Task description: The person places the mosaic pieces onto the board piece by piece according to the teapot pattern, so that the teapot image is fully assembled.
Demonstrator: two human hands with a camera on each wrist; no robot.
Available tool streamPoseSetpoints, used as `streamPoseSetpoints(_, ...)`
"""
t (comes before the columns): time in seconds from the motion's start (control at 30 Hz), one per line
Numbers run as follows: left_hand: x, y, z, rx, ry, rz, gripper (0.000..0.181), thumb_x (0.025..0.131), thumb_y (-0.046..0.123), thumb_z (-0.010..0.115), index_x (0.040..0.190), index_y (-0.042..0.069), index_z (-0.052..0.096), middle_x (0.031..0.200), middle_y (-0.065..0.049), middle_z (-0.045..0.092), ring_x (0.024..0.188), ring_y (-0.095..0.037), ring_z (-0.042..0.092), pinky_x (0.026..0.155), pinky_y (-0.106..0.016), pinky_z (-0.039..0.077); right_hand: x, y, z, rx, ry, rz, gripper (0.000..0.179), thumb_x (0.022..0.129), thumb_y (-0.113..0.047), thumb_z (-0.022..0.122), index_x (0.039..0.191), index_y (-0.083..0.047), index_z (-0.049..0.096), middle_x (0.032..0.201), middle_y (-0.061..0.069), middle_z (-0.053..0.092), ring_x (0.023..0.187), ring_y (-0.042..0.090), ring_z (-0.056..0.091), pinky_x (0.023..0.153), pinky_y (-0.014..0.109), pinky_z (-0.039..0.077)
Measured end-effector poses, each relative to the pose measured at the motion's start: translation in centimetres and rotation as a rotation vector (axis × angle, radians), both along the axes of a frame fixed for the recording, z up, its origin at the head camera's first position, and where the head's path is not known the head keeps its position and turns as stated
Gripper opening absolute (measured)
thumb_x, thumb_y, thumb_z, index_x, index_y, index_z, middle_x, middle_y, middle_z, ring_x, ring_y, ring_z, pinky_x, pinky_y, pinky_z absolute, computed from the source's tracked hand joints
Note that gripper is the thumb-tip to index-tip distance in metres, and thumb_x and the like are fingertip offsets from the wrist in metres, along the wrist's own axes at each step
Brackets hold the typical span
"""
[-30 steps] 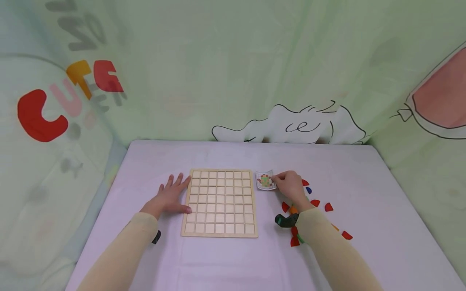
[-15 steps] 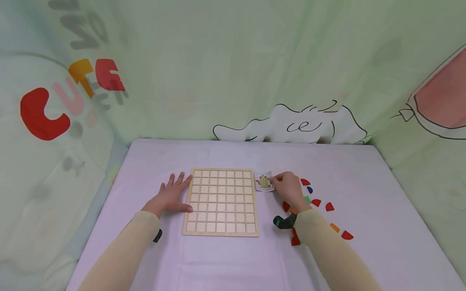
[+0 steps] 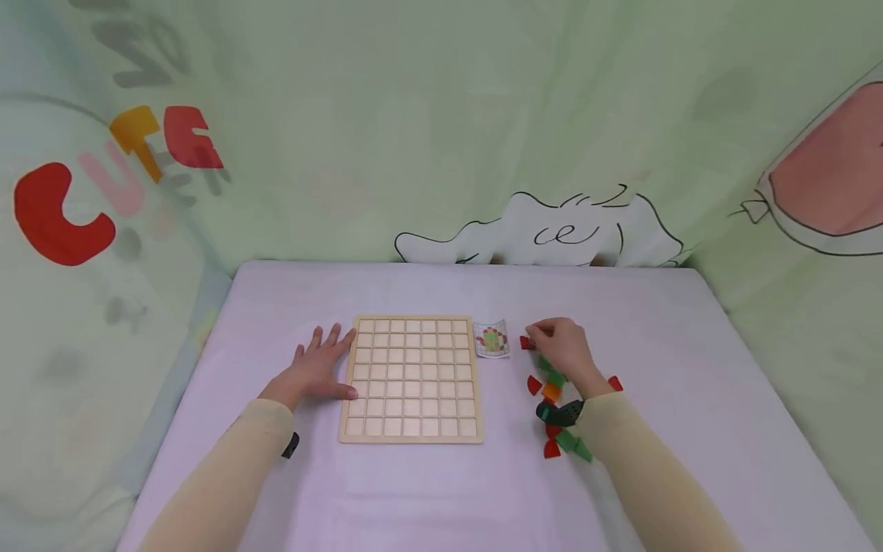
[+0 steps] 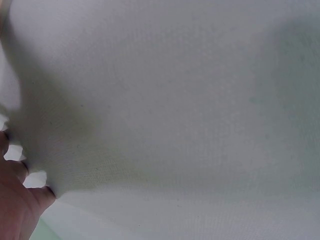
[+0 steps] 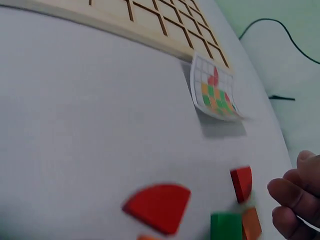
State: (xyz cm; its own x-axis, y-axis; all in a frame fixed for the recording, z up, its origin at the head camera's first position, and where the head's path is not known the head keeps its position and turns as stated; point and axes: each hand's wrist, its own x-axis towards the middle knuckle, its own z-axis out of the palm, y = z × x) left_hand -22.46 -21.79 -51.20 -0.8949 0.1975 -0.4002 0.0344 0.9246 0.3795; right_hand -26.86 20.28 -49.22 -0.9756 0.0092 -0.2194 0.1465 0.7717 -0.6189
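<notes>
A wooden grid board [image 3: 411, 379] of square cells lies on the table. With its fingers spread, my left hand [image 3: 313, 373] rests at the board's left edge, thumb and fingertips touching the frame. A small pattern card [image 3: 491, 340] with a colored grid picture lies at the board's upper right; its edge curls up in the right wrist view. My right hand [image 3: 564, 349] hovers right of the card with loosely bent fingers. Just beside those fingers is a red piece [image 5: 242, 183], apart from them in the right wrist view. I see nothing held.
Several loose pieces lie around and below the right hand, among them a red quarter-round piece [image 5: 159, 207], a green block [image 5: 226, 226] and an orange piece [image 3: 551, 392]. The right forearm hides some. Printed cloth walls [image 3: 441, 138] stand behind the table.
My right hand has let go of the card and moved right to the loose pieces. The card stays beside the board. My left hand keeps its place; the head view shifts slightly.
</notes>
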Motion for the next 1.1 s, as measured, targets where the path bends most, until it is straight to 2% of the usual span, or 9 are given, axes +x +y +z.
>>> streamPoseSetpoints(0.1, 0.0, 0.0, 0.1, 0.01, 0.007, -0.019, 0.117, 0.078, 0.042, 0.087, 0.165, 0.009, 0.015, 0.171, -0.025, 0.001, 0.155, -0.053, -0.007, 0.118, -0.077, 0.006, 0.2, 2.6, 0.1, 0.001, 0.014, 0.014, 0.041, 0.107, -0.027, 0.053, 0.135, 0.001, 0.063, 0.129, 0.024, 0.066, 0.109, 0.035, 0.06, 0.097, 0.046, 0.056)
streamPoseSetpoints(0.13, 0.1, -0.1, 0.3, 0.009, 0.006, -0.017, 0.117, 0.078, 0.042, 0.087, 0.165, 0.01, 0.015, 0.171, -0.025, 0.001, 0.155, -0.054, -0.007, 0.118, -0.077, 0.006, 0.1, 3.3, 0.1, 0.004, 0.013, 0.013, 0.04, 0.107, -0.026, 0.053, 0.137, 0.001, 0.062, 0.132, 0.025, 0.064, 0.111, 0.036, 0.059, 0.099, 0.047, 0.056)
streamPoseSetpoints(0.17, 0.3, 0.0, 1.0, 0.006, -0.002, -0.015, 0.117, 0.079, 0.041, 0.087, 0.164, 0.008, 0.015, 0.17, -0.026, 0.001, 0.155, -0.054, -0.007, 0.118, -0.077, 0.006, 0.1, 4.0, 0.0, 0.007, 0.01, 0.008, 0.04, 0.107, -0.025, 0.052, 0.138, 0.001, 0.061, 0.134, 0.025, 0.062, 0.114, 0.037, 0.058, 0.1, 0.049, 0.055)
streamPoseSetpoints(0.37, 0.2, -0.3, 0.9, -0.002, -0.012, -0.007, 0.118, 0.078, 0.042, 0.087, 0.165, 0.009, 0.014, 0.17, -0.026, 0.0, 0.155, -0.054, -0.008, 0.119, -0.077, 0.004, 0.4, 7.1, -0.5, 0.038, -0.043, -0.045, 0.041, 0.107, -0.024, 0.053, 0.14, 0.0, 0.057, 0.137, 0.027, 0.057, 0.115, 0.039, 0.054, 0.103, 0.05, 0.054)
streamPoseSetpoints(0.43, 0.2, -0.2, 0.8, -0.004, -0.016, -0.006, 0.118, 0.079, 0.043, 0.087, 0.165, 0.009, 0.013, 0.171, -0.025, -0.001, 0.155, -0.054, -0.009, 0.119, -0.077, 0.003, 0.6, 7.7, -0.7, 0.053, -0.068, -0.05, 0.042, 0.107, -0.026, 0.054, 0.139, 0.001, 0.057, 0.135, 0.027, 0.058, 0.111, 0.037, 0.055, 0.098, 0.047, 0.056)
streamPoseSetpoints(0.53, 0.2, 0.0, 0.7, 0.007, -0.02, -0.006, 0.118, 0.079, 0.042, 0.087, 0.165, 0.009, 0.013, 0.171, -0.025, -0.001, 0.155, -0.053, -0.009, 0.119, -0.077, 0.003, 1.1, 8.3, -1.0, 0.068, -0.105, -0.056, 0.045, 0.104, -0.029, 0.058, 0.137, 0.002, 0.058, 0.127, 0.026, 0.06, 0.103, 0.034, 0.056, 0.085, 0.038, 0.058)
streamPoseSetpoints(0.67, 0.2, 0.2, 0.8, 0.017, -0.017, -0.007, 0.119, 0.077, 0.041, 0.088, 0.164, 0.008, 0.014, 0.17, -0.026, 0.0, 0.154, -0.054, -0.008, 0.118, -0.077, 0.003, 1.4, 8.5, -1.3, 0.079, -0.134, -0.065, 0.05, 0.1, -0.034, 0.067, 0.134, 0.001, 0.058, 0.118, 0.023, 0.062, 0.094, 0.029, 0.057, 0.071, 0.028, 0.054)
streamPoseSetpoints(0.83, 0.3, 0.2, 0.7, 0.014, -0.014, -0.009, 0.119, 0.077, 0.041, 0.088, 0.164, 0.008, 0.014, 0.17, -0.026, 0.0, 0.154, -0.055, -0.008, 0.118, -0.077, 0.004, 1.5, 8.4, -1.5, 0.077, -0.122, -0.057, 0.045, 0.099, -0.027, 0.069, 0.131, 0.001, 0.059, 0.114, 0.022, 0.063, 0.093, 0.028, 0.057, 0.07, 0.027, 0.055)
streamPoseSetpoints(1.1, 0.2, 0.2, 0.7, 0.007, -0.009, -0.012, 0.12, 0.077, 0.042, 0.089, 0.164, 0.009, 0.014, 0.17, -0.026, 0.0, 0.154, -0.054, -0.008, 0.118, -0.077, 0.004, 1.7, 9.1, -1.7, 0.061, -0.107, -0.014, 0.037, 0.101, -0.019, 0.065, 0.134, -0.001, 0.06, 0.12, 0.024, 0.061, 0.096, 0.029, 0.057, 0.074, 0.028, 0.057)
